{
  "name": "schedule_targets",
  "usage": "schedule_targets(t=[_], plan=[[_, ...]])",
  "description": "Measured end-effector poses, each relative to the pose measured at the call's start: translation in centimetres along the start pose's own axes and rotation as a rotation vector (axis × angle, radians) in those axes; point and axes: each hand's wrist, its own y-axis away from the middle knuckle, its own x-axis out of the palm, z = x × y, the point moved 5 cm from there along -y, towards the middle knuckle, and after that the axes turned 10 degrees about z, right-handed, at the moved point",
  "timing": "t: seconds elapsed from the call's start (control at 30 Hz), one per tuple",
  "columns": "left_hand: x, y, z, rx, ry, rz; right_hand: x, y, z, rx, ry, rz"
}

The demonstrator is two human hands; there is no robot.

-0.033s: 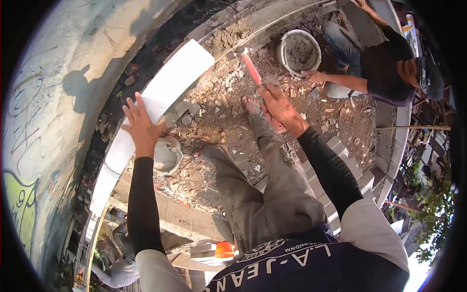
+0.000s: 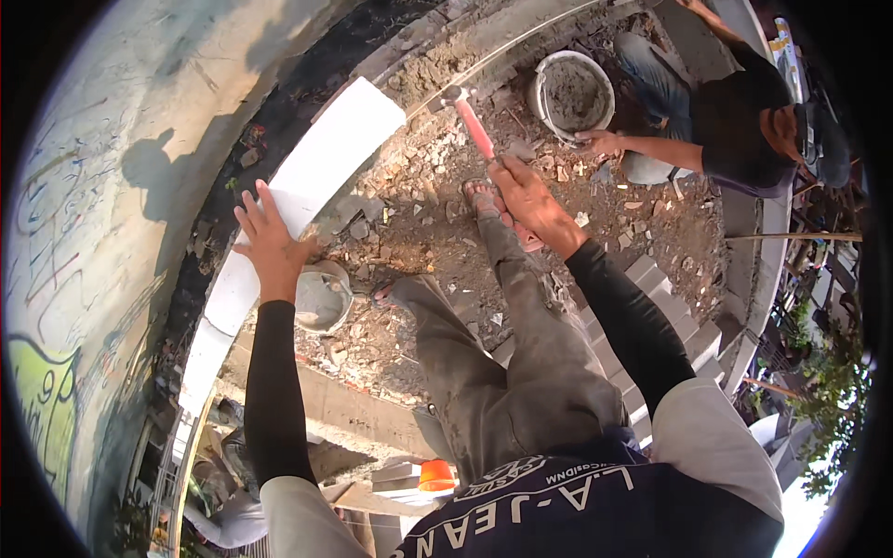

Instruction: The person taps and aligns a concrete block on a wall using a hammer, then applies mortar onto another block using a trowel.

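A row of white blocks [image 2: 346, 146] runs along the top of a low wall on my left. My left hand [image 2: 273, 244] lies on these blocks with its fingers spread, gripping nothing. In my right hand [image 2: 537, 206] is a hammer [image 2: 475, 128] with a red handle, my fingers wrapped round its lower end. The hammer's dark head points away from me, near a taut string and apart from the far end of the white block. Just right of my left wrist, a bucket [image 2: 323, 296] with grey contents stands on the ground.
Rubble [image 2: 428, 219] covers the ground around my feet. At the far right a crouching co-worker's hand touches a mortar bucket [image 2: 571, 98]. Grey blocks [image 2: 665, 312] are stacked right of my legs. A painted wall [image 2: 102, 232] rises at left. An orange container [image 2: 435, 475] sits near me; another person is lower left.
The view has shifted very slightly. My right hand and the hammer sit a touch more to the left, while my left hand stays on the white blocks.
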Motion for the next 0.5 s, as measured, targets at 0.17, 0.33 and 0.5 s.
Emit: schedule_targets(t=[0.17,0.33,0.5], plan=[[0.3,-0.4,0.5,0.057,-0.039,-0.005,0.2,-1.0,0.4,-0.061,0.101,-0.032],[0.5,-0.5,1.0,0.092,-0.013,-0.029,-1.3,-2.8,0.7,-0.116,0.086,-0.028],[0.3,-0.5,0.7,0.073,-0.001,-0.028,-1.7,-4.4,2.7,-0.256,0.209,-0.217]])
